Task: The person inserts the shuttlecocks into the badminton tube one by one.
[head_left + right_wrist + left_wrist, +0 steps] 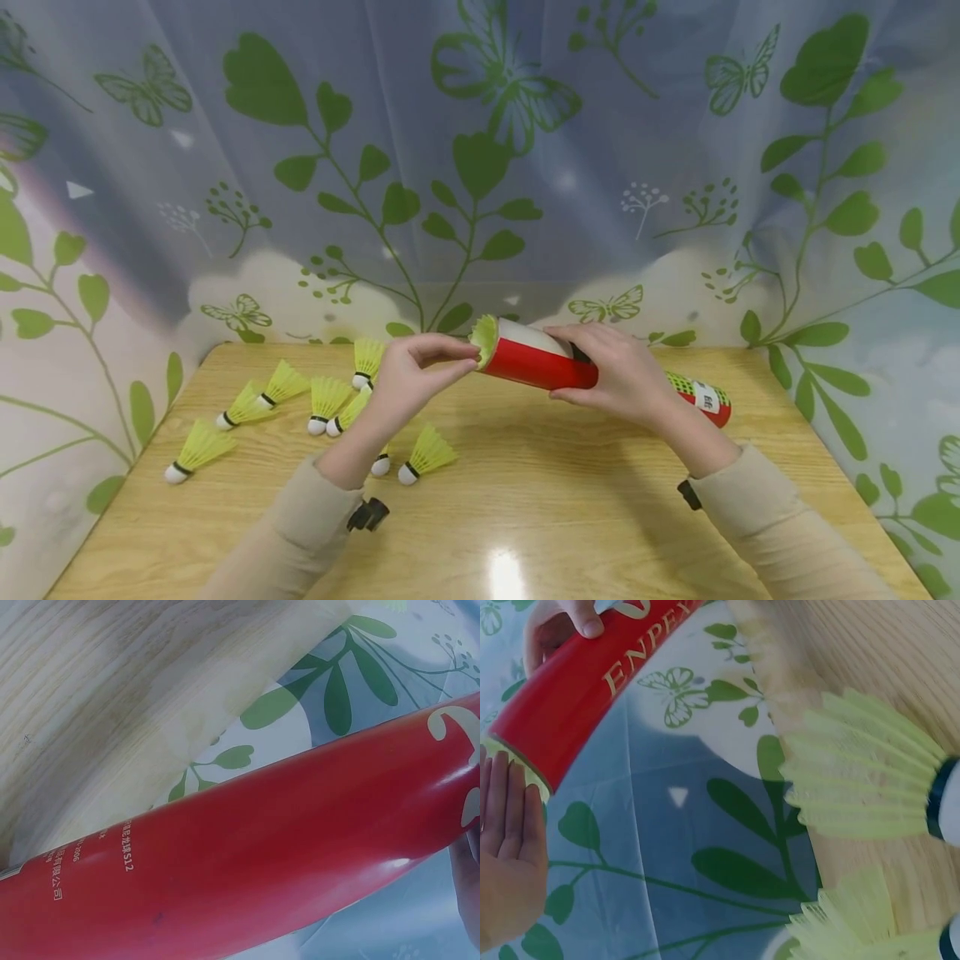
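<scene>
Shuttlecocks (327, 398) left of tube (534, 358)

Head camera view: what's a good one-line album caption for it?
Right hand gripping a red tube, left hand by the yellow shuttlecock at its mouth, more shuttlecocks scattered on the wooden table.

Long, plain beige fabric sleeves (787, 529) end in wide cuffs (313, 504); a small, blocky black device (368, 515) shows beside each cuff.

Room to pass low over the near middle of the pale-wood table (570, 525), btwn the beige fabric sleeves (772, 517), but a red-and-white cylindrical tube (536, 360) held aloft blocks farther back, w/ yellow-skirted, white-tipped plastic-look shuttlecocks (202, 446) crowding L & a green-dotted red cylinder (707, 398) lying R.
</scene>
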`<state>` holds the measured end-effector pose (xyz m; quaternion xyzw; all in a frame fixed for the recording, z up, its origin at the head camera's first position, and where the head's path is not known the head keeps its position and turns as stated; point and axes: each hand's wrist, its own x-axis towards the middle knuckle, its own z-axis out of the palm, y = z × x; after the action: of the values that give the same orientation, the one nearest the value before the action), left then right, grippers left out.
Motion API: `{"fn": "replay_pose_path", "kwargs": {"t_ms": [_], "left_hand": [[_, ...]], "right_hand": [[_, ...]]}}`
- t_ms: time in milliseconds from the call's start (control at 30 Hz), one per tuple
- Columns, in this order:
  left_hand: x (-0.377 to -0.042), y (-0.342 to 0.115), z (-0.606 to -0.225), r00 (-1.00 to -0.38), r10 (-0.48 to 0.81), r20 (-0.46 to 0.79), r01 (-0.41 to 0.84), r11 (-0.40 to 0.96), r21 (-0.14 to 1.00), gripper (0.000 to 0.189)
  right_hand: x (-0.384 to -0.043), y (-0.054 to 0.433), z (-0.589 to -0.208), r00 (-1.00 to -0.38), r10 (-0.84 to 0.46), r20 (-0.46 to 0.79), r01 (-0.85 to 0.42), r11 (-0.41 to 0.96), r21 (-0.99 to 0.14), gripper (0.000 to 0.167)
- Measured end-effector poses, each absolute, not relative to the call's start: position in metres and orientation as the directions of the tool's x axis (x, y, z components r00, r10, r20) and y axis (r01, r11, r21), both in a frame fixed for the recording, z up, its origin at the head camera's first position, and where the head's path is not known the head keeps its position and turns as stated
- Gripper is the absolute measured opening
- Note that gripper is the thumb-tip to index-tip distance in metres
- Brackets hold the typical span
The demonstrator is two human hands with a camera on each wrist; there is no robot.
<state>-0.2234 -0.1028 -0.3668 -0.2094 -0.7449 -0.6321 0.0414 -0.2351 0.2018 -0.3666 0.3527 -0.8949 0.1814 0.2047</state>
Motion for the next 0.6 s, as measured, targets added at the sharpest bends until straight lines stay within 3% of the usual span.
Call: {"fn": "replay_pose_path", "kwargs": {"t_ms": [333, 600], "left_hand": [[-0.224, -0.132, -0.378, -0.905, 0.212, 0.370, 0.407, 0.172, 0.897, 0.014], [-0.218, -0.159, -0.396, -0.950, 0.145, 0.277, 0.303, 0.218, 0.928, 0.019]], "right_hand": [[-0.235, 0.205, -0.367, -0.661, -0.556, 0.504, -0.711, 0.678, -0.186, 0.082], [-0.236, 0.205, -0.367, -0.654, -0.566, 0.502, -0.717, 0.676, -0.173, 0.083]]}}
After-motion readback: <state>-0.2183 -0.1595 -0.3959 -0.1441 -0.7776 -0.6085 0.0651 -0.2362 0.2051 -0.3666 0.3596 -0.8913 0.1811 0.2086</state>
